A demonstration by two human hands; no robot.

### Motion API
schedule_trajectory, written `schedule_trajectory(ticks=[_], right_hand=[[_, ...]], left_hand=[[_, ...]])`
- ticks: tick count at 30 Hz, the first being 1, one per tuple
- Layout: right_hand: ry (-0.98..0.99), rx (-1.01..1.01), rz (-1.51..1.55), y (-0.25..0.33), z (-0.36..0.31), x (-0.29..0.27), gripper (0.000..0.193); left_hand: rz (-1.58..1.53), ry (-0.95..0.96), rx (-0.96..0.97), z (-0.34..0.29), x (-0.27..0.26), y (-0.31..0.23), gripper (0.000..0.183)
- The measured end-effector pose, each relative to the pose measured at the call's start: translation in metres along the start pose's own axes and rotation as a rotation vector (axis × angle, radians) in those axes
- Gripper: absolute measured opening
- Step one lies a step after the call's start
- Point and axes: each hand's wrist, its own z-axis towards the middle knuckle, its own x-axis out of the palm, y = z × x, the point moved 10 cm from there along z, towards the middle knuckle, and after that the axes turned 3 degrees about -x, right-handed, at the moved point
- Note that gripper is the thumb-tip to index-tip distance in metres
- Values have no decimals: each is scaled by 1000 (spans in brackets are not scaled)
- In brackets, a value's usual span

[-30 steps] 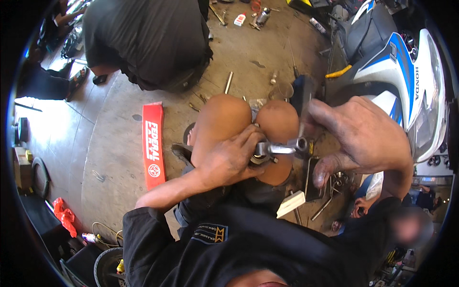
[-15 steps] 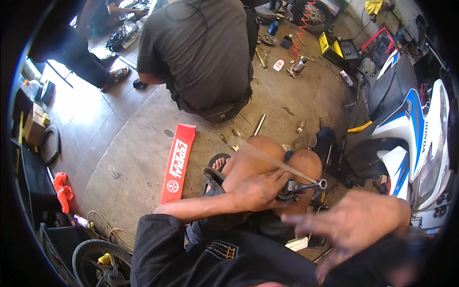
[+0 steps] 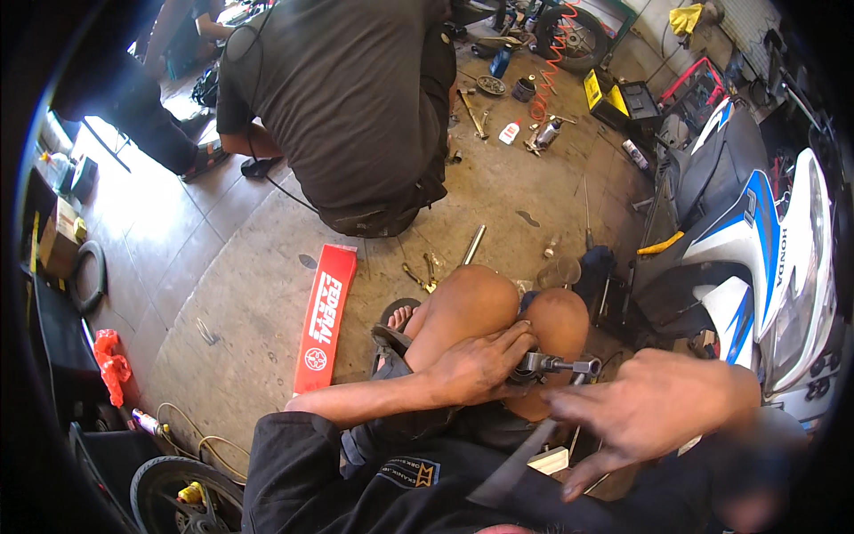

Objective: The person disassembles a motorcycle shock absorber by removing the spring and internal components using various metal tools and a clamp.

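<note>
My left hand (image 3: 480, 365) is closed around a dark metal part above my knees. From its near end, a metal rod (image 3: 569, 365) with a thicker head points right. Just right of it, my right hand (image 3: 663, 400) hangs with index finger and thumb spread and nothing gripped between them. Its fingertips come close to the part; whether they touch it I cannot tell. Below those fingers runs a smeared grey bar-like shape (image 3: 516, 467), too blurred to name.
A long red box (image 3: 326, 316) lies left of my knees, pliers (image 3: 425, 274) and a metal tube (image 3: 474, 245) ahead. Someone in dark clothes (image 3: 347, 116) crouches in front. A white-and-blue motorcycle (image 3: 756, 231) stands at right, a wheel (image 3: 187, 498) at lower left.
The blurred bar has swung from above my left hand to below my right fingers. My right hand has shifted slightly. The crouching person has moved left.
</note>
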Motion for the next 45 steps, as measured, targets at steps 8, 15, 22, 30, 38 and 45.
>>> schedule_trajectory(ticks=[8, 15, 22, 30, 38, 45], right_hand=[[-186, 147, 229, -62, -23, -18, 63], [155, 102, 83, -21, -24, 16, 69], [-258, 21, 8, -22, -24, -22, 79], [-207, 295, -191, -50, -51, -11, 78], [3, -47, 159, -4, -27, 24, 91], [-311, 287, -29, -58, -46, -23, 88]], left_hand=[[-31, 90, -25, 9, 8, -7, 66], [-9, 39, -28, 5, 5, -2, 64], [-19, 60, -18, 9, 4, -8, 60], [-10, 57, -72, 8, 6, -5, 62], [-58, 21, -43, 6, 7, 0, 60], [2, 60, -57, 10, 7, -8, 64]])
